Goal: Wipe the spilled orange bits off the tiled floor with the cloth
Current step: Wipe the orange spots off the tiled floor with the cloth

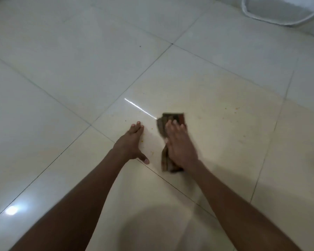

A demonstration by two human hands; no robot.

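Roughly midway, I'd say. Right hand (pixel 180 144) presses flat, fingers straight, on the folded cloth (pixel 172 117) on the floor (pixel 62 69). Left hand (pixel 132 142) rests open on the tile, holding nothing. Orange bits (pixel 236 109) remain far right, more specks (pixel 152 152) between the hands.

One view only, from the head, wide-angle, looking forward and steeply down onto the floor (pixel 80 78). Both forearms run in from the bottom edge, so the lens sits above and behind them. The left hand (pixel 131 142) and right hand (pixel 179 144) land just below mid-frame, near enough to pick out fingers, with blur on the right one. Tile lines bow toward the edges. A white curved rim (pixel 261 21) clips the top right corner, farthest away.
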